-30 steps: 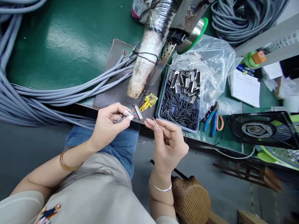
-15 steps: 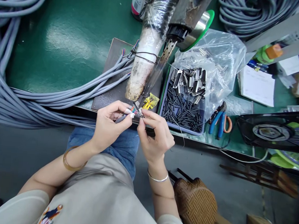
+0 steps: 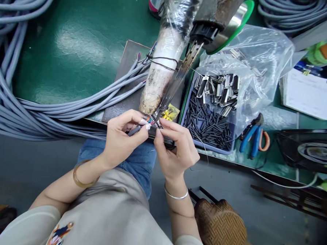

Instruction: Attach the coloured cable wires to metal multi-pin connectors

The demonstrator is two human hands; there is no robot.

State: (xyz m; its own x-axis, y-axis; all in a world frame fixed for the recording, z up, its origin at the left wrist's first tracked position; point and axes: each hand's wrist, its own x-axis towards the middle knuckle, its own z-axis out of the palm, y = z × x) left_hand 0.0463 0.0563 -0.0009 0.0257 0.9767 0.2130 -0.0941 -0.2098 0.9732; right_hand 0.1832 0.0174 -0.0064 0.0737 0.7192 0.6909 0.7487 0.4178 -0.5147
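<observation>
My left hand pinches the end of a grey cable, whose coloured wires fan out at the fingertips. My right hand has its fingers closed on a small metal connector that meets those wires. A dark metal tip slants down to the connector from a holder, beside a white wrapped tube. Just behind my right fingertips lies a yellow piece on a dark board.
A blue tray holds connectors and black sleeves, with a plastic bag over its back. Pliers lie to its right, near a black fan. Grey cables run along the left; a stool stands below.
The view has shifted, so the tray, pliers and fan appear farther right. Both hands keep their hold, and the connector now sits closer under the dark tip.
</observation>
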